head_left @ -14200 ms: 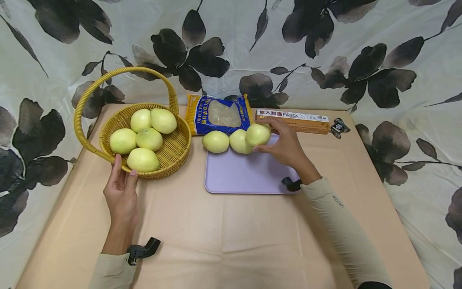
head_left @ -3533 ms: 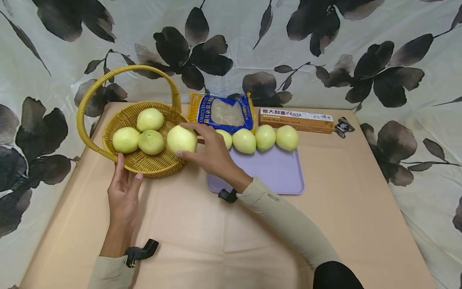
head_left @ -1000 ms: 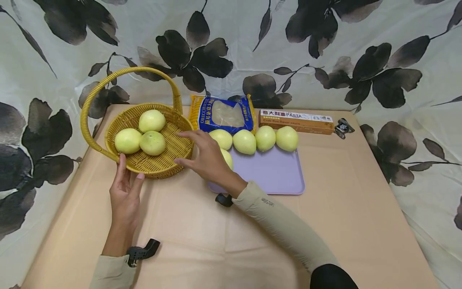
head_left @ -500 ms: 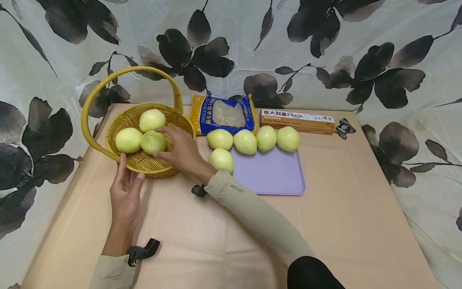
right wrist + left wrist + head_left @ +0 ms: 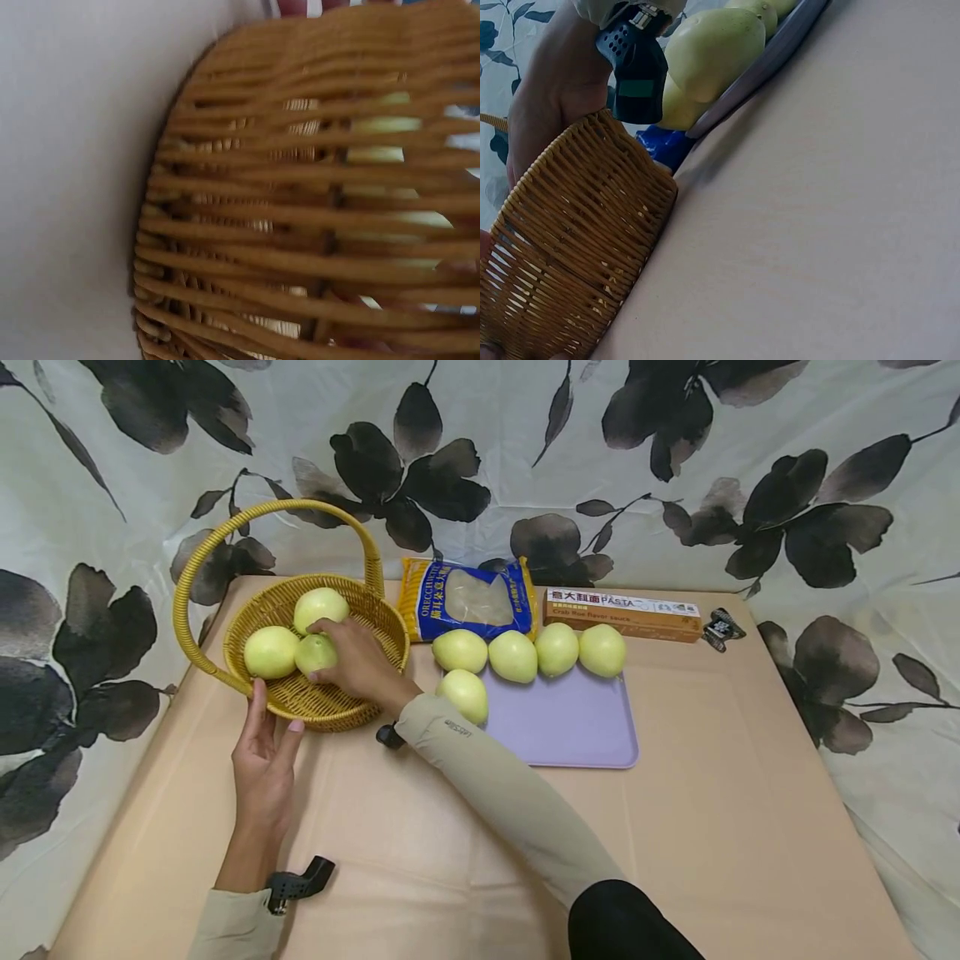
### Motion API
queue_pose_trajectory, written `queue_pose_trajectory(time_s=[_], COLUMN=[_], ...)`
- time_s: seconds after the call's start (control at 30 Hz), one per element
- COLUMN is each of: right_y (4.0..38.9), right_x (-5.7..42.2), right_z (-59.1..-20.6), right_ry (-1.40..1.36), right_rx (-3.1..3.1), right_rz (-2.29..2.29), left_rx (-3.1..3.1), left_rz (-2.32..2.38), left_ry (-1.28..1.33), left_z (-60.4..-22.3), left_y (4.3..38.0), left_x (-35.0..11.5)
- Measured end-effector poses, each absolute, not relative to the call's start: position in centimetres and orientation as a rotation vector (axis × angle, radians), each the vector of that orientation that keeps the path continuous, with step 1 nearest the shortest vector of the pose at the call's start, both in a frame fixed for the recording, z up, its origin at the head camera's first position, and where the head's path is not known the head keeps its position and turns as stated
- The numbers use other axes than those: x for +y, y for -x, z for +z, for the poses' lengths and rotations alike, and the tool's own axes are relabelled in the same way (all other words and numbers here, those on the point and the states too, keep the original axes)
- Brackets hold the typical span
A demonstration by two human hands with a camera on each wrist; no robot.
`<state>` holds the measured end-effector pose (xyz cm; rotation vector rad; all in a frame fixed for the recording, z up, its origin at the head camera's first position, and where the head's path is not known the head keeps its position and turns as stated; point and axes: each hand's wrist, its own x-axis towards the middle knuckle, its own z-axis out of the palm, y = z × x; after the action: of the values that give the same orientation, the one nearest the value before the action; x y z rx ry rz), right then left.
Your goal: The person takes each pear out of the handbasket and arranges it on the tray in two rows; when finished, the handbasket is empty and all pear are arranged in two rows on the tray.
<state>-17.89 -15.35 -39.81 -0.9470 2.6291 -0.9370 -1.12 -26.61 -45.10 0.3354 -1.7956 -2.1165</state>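
Observation:
A yellow wicker basket (image 5: pixel 341 720) with a tall hoop handle stands at the left of the table. My left hand (image 5: pixel 262 768) holds its near side, index finger at the rim and thumb against the outer wall. Inside the basket, my right hand (image 5: pixel 360 664) grips a pale yellow-green round fruit (image 5: pixel 313 653) between thumb and fingers. Two more such fruits (image 5: pixel 271 652) lie beside it. Several matching fruits (image 5: pixel 513 657) are along the back and left of a lilac tray (image 5: pixel 570 727). In the right wrist view, the basket's woven wall (image 5: pixel 300 187) hides most of the right hand.
Behind the tray lie a blue and yellow pasta bag (image 5: pixel 472 600) and a brown pasta box (image 5: pixel 622 613). A small black wrapped item (image 5: pixel 722 628) is right of the box. Floral cloth (image 5: pixel 480 468) hangs behind the table.
Two fruits that were in the basket 14 seconds ago are out, and the tray holds more. In the last second the empty right hand reached left into the basket and took a fruit.

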Motion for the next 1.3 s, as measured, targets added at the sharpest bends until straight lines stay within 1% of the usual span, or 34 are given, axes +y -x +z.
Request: queue_pose_trajectory(time_s=[0.37, 0.63, 0.93, 1.3], right_y=[17.5, 15.6, 13.2, 11.9], right_x=[-14.9, -13.3, -8.2, -0.6], right_z=[-40.1, -38.2, -35.6, -35.9], right_ry=[1.037, 0.967, 0.992, 0.877], right_rx=[2.635, 2.679, 2.609, 2.560], right_rz=[-0.936, -1.078, -1.303, -1.536], left_rx=[-1.794, -1.800, -1.826, -1.800], left_rz=[-2.113, -2.121, -2.105, -2.116], left_ry=[-0.339, -0.332, -0.349, -0.357], left_z=[-45.2, -45.1, -45.0, -44.9], left_y=[1.0, 1.0, 1.1, 1.2], left_x=[-26.6, -26.7, -26.6, -26.5])
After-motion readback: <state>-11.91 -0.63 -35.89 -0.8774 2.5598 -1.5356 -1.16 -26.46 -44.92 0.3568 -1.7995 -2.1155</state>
